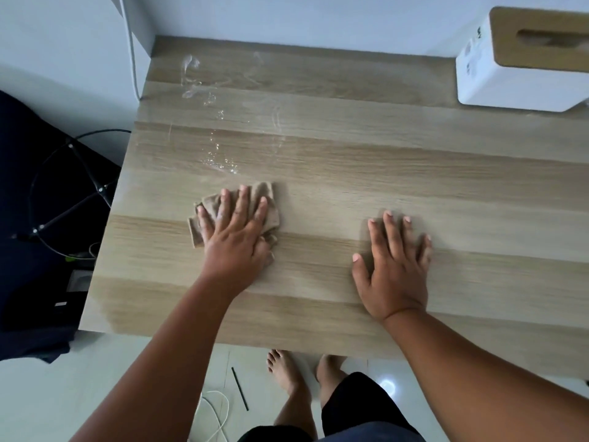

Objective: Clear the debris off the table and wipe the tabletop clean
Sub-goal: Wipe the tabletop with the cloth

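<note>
Your left hand (234, 232) presses flat, fingers spread, on the soft, limp crumpled beige cloth (267, 199), which likely bunches, while your right hand (393, 266) rests empty and splayed on the light wood-grain tabletop (414, 173).

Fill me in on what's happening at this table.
A person is wiping a wooden table. The left hand presses flat on a crumpled beige cloth; the right hand rests flat on bare wood, holding nothing. Wet streaks lie beyond the cloth toward the far left corner. A white tissue box sits at the far right.
</note>
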{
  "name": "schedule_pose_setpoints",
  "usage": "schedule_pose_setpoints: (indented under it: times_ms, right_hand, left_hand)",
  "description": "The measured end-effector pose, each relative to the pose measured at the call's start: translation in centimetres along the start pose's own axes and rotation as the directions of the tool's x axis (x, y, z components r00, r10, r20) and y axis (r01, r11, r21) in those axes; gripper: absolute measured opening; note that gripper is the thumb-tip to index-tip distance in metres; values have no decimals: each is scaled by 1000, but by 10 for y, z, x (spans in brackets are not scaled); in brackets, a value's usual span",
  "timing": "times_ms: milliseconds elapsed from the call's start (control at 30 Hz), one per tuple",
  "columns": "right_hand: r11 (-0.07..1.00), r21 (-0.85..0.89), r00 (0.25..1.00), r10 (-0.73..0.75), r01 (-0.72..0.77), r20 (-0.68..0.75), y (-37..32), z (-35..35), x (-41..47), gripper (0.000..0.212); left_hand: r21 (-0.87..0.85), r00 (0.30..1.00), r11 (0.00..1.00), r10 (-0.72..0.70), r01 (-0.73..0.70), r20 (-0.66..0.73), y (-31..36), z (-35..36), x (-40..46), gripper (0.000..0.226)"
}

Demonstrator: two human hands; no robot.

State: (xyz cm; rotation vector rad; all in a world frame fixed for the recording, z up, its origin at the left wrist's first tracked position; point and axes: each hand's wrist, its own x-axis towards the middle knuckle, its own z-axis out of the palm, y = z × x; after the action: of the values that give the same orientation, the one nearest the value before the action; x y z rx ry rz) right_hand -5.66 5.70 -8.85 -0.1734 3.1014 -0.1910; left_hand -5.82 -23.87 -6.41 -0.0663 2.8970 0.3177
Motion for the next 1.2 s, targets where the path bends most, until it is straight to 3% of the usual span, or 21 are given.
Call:
schedule_pose_setpoints:
  times_ms: [133,233,367,467,533,600,733,800,867,967,1067,1200]
  right_hand:
    - [1000,0,1000,-3,3,9,1,1,0,75]
    - [1000,-1,1000,-4,4,5,2,2,1,75]
    - [1000,9,1000,-6,7,-7,2,3,0,74]
    - [1000,9,1000,-7,7,-10,2,4,0,74]
    - [1000,7,1000,-9,9,-13,2,4,-1,74]
    - [1000,8,1000,-9,9,-11,1,3,0,74]
    - [1000,19,1000,1,-2,20,-2,-4,0,74]
    - [1000,26,1000,1,-2,28,-2,-5,0,74]
    - [1000,16,999,2,-2,32,-2,-6,0,74]
    - [1000,7,999,9,-10,38,-2,-5,1,74]
    - [1000,-12,999,3,-2,33,0,-3,0,74]
    - [1000,-10,1000,0,0,8,0,1,0,75]
  left_hand:
    - [1,978,979,205,-205,-25,-14,3,-42,71]
    - [11,971,973,233,-233,-61,-50,-1,-63,69]
    - [-28,997,1000,-9,7,-72,-75,-9,-53,74]
    - [-62,974,975,-215,211,-70,-59,-9,-25,77]
    - [-62,966,966,-254,252,-37,-40,-8,-9,80]
    - [-28,981,981,-193,193,-9,-19,-6,-5,80]
    - [16,996,996,85,-86,15,18,6,-36,77]
    - [35,977,977,211,-210,-20,14,14,-61,72]
    - [54,968,968,246,-244,-50,-10,19,-79,69]
    - [66,985,985,163,-158,-66,-53,16,-94,73]
    - [17,996,999,-44,46,-80,-70,6,-83,75]
    - [-63,942,944,-328,324,-74,-45,-1,-34,83]
